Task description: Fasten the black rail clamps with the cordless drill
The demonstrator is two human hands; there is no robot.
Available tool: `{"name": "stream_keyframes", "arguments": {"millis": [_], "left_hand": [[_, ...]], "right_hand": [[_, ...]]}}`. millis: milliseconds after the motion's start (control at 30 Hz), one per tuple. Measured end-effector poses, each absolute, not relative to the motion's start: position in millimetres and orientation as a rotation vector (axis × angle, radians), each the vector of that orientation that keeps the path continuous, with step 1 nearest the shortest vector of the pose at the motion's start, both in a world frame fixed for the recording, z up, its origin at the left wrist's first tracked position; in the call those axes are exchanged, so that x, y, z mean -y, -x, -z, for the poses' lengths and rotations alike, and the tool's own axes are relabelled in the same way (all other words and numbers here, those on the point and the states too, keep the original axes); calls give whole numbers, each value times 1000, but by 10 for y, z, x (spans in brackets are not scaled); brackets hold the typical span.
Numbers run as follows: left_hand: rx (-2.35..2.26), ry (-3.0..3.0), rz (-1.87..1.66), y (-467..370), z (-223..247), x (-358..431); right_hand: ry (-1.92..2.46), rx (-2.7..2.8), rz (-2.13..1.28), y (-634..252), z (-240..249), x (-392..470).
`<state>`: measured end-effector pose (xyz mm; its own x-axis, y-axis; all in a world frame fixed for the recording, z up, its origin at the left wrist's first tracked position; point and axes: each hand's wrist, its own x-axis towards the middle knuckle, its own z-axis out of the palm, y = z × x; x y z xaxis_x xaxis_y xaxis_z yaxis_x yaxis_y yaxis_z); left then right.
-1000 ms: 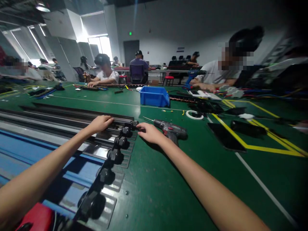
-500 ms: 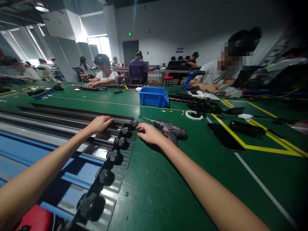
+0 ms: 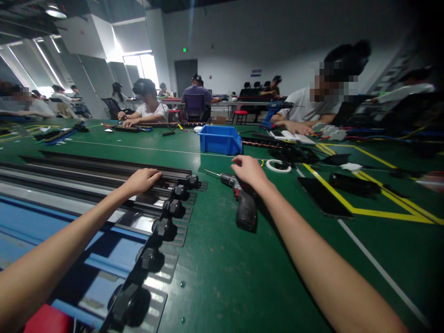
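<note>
My left hand (image 3: 142, 179) lies over the end of a long black metal bar (image 3: 175, 176), its fingers closed round it. A black cable gland (image 3: 193, 180) sits at that bar's end. My right hand (image 3: 250, 172) is above the table, over the far side of a black cordless drill (image 3: 247, 212), with fingers curled together. Whatever those fingers may hold is hidden. The drill lies on its side, its thin bit pointing left. Several more bars lie parallel nearer me, with black glands (image 3: 164, 226) and slotted end brackets (image 3: 179, 235).
A blue bin (image 3: 220, 141) stands beyond the drill. White tape roll (image 3: 278, 166), a flat black panel (image 3: 324, 196) and yellow floor-style tape lines lie on the right of the green table (image 3: 215, 277). Co-workers sit across it; one is near a blue drill (image 3: 274, 113).
My right hand has left the gland at the bar's end and moved right, over the drill. The drill has turned, its handle now pointing toward me. My left hand stays on the bar.
</note>
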<state>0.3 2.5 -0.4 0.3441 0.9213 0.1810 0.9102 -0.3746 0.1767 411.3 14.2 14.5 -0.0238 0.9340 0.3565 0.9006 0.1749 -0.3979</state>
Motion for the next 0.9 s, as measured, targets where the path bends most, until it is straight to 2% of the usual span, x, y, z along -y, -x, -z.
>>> {"name": "stream_keyframes", "arguments": {"millis": [67, 200, 600, 733, 900], "left_hand": [[-1733, -2534, -395, -6, 1, -22], [-1737, -2543, -394, -13, 0, -18], [-1779, -2556, -370, -53, -24, 3], [-1792, -2554, -367, -50, -17, -1], [-1796, -2571, -371, -45, -3, -7]], "right_hand": [[1914, 1871, -62, -4433, -76, -286], [2014, 1882, -116, -4786, 137, -475], [2011, 1873, -248, -4783, 255, -614], [1892, 1879, -308, -4636, 63, -534], [1427, 1840, -596, -4083, -269, -394]]}}
